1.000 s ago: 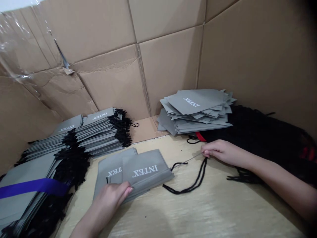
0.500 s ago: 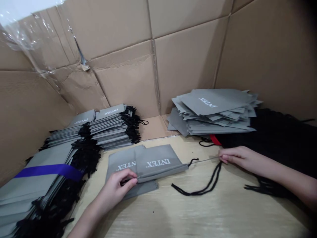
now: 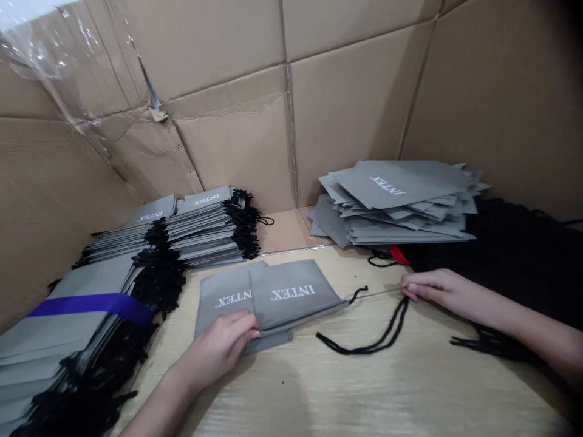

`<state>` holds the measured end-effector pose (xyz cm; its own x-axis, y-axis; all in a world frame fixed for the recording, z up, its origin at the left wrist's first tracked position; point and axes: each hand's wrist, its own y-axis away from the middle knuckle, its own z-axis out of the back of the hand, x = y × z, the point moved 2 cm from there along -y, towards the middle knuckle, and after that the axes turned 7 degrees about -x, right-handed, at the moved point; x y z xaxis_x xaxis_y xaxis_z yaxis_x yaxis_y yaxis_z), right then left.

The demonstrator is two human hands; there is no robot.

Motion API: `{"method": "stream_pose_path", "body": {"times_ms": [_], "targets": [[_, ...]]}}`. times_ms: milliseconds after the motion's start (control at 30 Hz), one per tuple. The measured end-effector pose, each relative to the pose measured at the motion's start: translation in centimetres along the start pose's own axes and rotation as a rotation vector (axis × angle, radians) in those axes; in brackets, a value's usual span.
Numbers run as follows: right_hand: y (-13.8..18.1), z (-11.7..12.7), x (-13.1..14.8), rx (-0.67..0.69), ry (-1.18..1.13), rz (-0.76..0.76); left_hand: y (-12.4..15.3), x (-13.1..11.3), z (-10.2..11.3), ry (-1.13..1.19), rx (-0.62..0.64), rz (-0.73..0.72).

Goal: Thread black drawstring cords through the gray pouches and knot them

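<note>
Grey INTEX pouch (image 3: 291,297) flat on table, black drawstring (image 3: 373,334) looped beside

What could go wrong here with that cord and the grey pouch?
The right hand pinches a thin wire and the black cord together; the cord might slip free. The left hand grips only one edge of the top pouch, so it could shift. Its loose loop may tangle with the black pile nearby.
</note>
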<state>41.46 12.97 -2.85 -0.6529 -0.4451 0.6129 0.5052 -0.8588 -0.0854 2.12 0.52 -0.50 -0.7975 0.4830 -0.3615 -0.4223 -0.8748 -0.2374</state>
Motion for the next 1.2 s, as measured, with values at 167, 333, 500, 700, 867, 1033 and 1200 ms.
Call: {"method": "stream_pose_path", "body": {"times_ms": [167,333,500,700,867,1033,1200], "targets": [[-0.1,-0.1,0.3,0.002,-0.014,0.012,-0.4,-0.6,0.9,-0.257,0.071,-0.147],[-0.1,0.1,1.4,-0.006,0.007,0.032,-0.1,-1.7,2.5,-0.300,0.170,-0.131],[-0.1,0.6,1.6,-0.031,0.012,0.028,0.8,-1.0,2.2,-0.118,0.269,0.020],[0.3,1.8,1.4,-0.113,0.064,0.022,1.0,1.1,1.4,-0.011,0.256,0.058],[1.0,3.3,0.7,-0.207,0.142,0.007,1.1,3.4,1.8,0.067,0.083,0.084],[1.5,4.1,0.4,-0.244,0.193,0.036,0.7,4.4,1.7,0.091,0.028,0.094],[1.7,4.2,0.2,-0.262,0.217,0.053,0.7,4.2,1.3,0.099,-0.019,0.077]]}}
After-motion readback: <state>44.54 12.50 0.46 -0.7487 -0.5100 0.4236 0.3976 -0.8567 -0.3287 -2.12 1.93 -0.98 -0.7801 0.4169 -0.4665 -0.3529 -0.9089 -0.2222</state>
